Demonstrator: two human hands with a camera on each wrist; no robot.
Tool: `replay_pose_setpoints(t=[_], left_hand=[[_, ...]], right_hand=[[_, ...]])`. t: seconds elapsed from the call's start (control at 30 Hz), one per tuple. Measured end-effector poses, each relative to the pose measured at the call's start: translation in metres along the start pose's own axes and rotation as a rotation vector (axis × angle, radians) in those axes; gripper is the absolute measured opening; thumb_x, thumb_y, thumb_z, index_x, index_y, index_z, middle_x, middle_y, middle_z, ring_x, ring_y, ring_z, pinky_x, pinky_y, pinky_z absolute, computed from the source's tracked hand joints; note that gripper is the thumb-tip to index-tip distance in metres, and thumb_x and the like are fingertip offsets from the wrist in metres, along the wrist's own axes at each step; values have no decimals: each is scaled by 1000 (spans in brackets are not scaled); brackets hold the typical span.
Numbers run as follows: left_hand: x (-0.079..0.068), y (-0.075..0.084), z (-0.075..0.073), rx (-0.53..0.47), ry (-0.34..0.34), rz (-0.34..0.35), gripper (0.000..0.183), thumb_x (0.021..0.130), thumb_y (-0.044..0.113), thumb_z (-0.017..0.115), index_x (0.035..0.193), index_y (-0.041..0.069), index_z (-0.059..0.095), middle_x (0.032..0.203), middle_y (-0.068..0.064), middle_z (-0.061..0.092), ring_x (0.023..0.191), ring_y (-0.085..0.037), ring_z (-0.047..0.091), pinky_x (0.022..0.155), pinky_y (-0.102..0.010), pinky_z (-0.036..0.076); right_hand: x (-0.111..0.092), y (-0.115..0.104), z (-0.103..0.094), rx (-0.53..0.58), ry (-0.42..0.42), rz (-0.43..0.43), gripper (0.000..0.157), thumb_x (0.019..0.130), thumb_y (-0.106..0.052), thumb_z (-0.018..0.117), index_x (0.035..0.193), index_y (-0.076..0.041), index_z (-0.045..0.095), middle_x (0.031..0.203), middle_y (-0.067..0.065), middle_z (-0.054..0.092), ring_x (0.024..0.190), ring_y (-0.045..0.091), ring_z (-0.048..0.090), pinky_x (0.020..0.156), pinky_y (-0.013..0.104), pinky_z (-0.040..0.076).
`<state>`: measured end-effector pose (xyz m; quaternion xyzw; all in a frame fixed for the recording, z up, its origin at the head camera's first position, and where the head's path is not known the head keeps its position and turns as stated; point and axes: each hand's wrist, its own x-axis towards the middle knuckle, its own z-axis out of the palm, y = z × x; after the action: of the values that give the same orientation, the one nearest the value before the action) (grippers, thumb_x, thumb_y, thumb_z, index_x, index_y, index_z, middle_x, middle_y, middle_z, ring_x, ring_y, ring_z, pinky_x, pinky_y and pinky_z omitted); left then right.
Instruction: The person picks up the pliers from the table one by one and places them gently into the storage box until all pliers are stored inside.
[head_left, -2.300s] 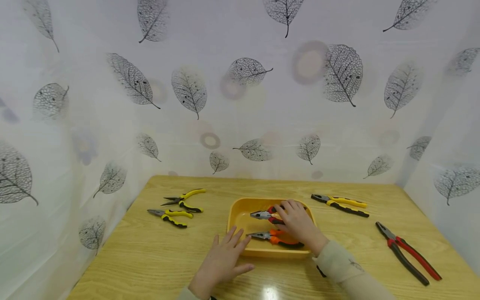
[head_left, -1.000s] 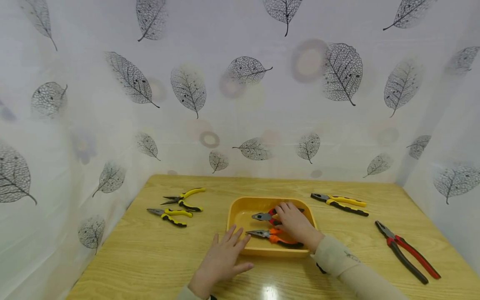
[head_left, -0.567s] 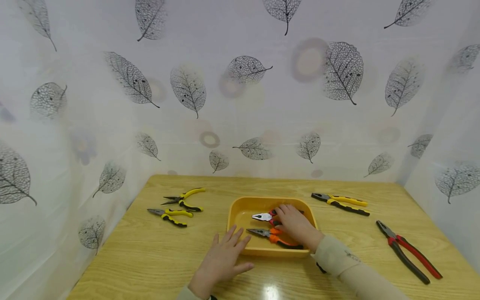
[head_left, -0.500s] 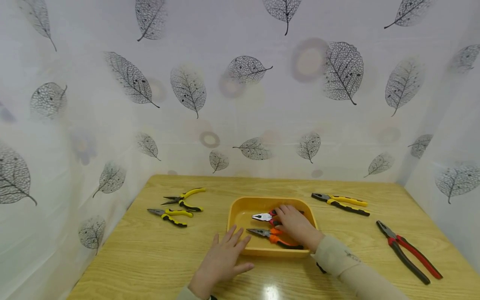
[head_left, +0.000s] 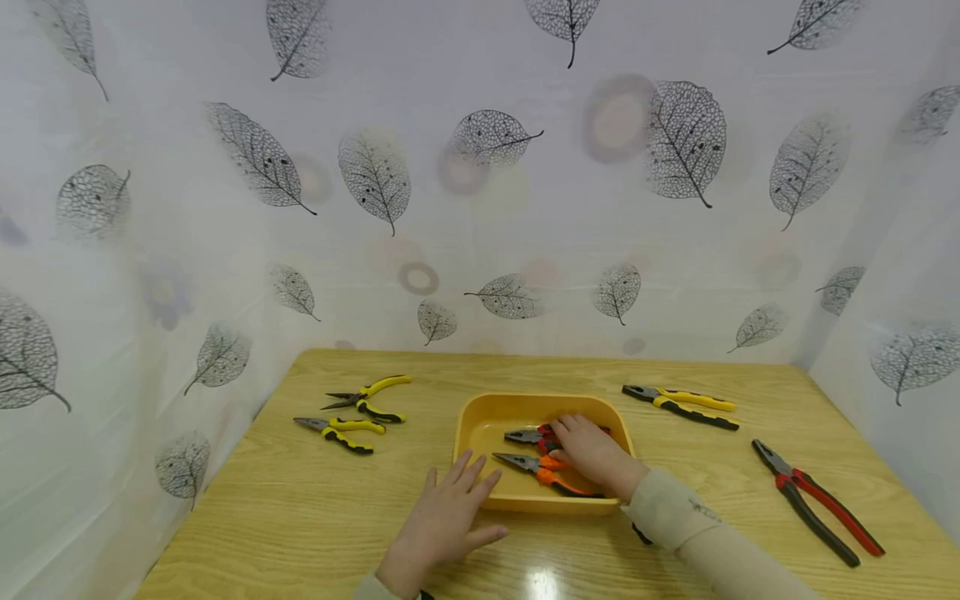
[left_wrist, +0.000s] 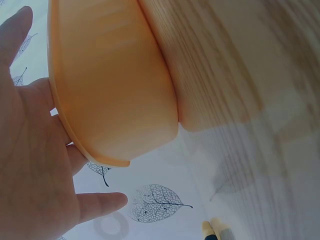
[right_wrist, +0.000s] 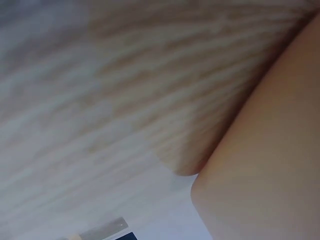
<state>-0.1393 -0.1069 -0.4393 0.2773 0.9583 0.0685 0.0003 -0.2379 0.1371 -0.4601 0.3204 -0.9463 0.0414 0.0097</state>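
My right hand (head_left: 592, 454) reaches into a yellow plastic tray (head_left: 547, 506), fingers curled over the handles of red-and-black combination pliers (head_left: 523, 437). Their grey head points left; most of the handles are hidden under the hand. Just nearer to me in the tray lie orange-and-black long-nose pliers (head_left: 550, 477), partly under the same hand. My left hand (head_left: 442, 525) has its fingers spread at the tray's near left corner. The left wrist view shows those straight fingers against the rim of the tray (left_wrist: 110, 85). The right wrist view shows only the tray's outer wall (right_wrist: 270, 150) and tabletop.
On the wooden table (head_left: 300, 517), two yellow-and-black pliers lie at the left, one long-nose pair (head_left: 367, 402) behind the other pair (head_left: 333, 431). At the right are yellow-and-black combination pliers (head_left: 678, 406) and large red-and-black pliers (head_left: 810, 500). A leaf-patterned curtain (head_left: 480, 225) encloses the table.
Inside the tray the red-and-black pliers have shifted slightly toward me, and the orange pliers' tip has swung away from me, so their heads lie closer. The left hand has stayed put.
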Motion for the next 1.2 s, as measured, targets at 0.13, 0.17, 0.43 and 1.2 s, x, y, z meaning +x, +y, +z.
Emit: replay_pose_setpoints(t=[0.13,0.17,0.43,1.2], left_hand=[[0,0,-1,2,-1,0,69,83,61,41,137,19,36,141,-8,28,131,-27,17,91,-61,27],[0,0,-1,1,-2,1,68,83,60,41,137,19,36,141,-8,28,131,-27,17,91,-61,27],[-1,0,-1,-5,13,5,69,82,60,42,136,18,37,141,-9,30,130,-28,19,91,-61,27],[0,0,1,-10,8,2,69,82,61,42,136,18,37,141,-9,29,130,-29,18,91,-62,25]], right_hand=[[0,-1,-1,12,-4,-6,48,89,-29,53,121,6,47,117,20,48,108,34,44,91,43,35],[0,-1,-1,16,-4,-7,48,89,-28,53,121,6,47,118,20,48,108,35,44,91,43,36],[-1,-2,-1,35,-18,9,48,88,-29,53,122,4,47,118,18,48,108,34,45,90,43,37],[1,-1,1,176,-27,48,43,88,-23,55,122,2,48,118,18,49,107,36,47,89,48,36]])
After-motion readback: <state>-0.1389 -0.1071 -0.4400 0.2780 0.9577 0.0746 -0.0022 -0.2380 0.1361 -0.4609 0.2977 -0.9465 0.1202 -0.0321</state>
